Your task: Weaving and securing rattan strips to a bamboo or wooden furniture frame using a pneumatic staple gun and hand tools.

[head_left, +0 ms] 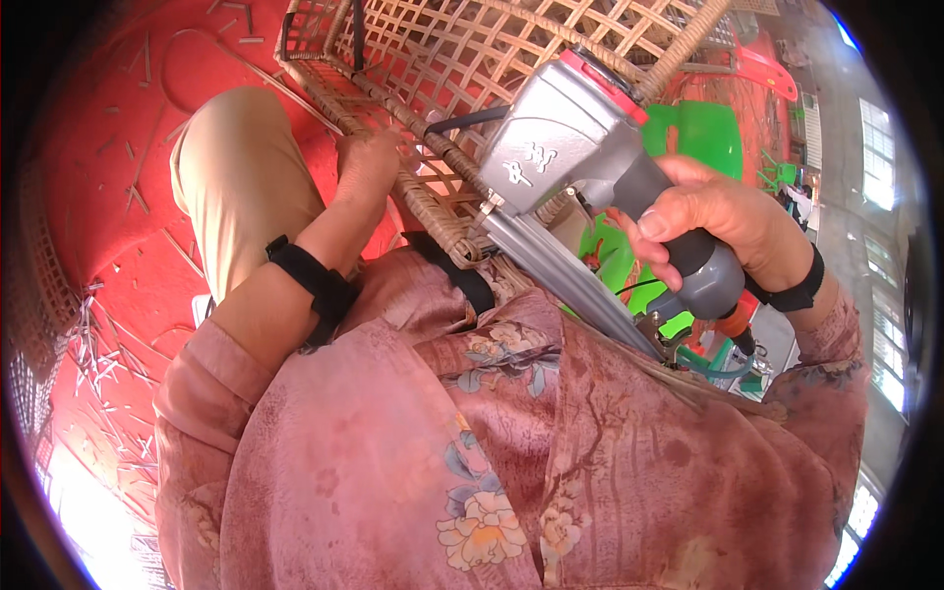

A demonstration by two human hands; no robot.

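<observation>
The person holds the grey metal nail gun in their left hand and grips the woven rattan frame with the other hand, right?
Not quite. The head view shows the grey metal nail gun in the right hand, fingers wrapped around its dark handle. It is the left hand that grips the woven rattan frame. The rest is right.

Grey nail gun (580, 147) tilted, nose against the woven rattan frame (442, 211).
</observation>
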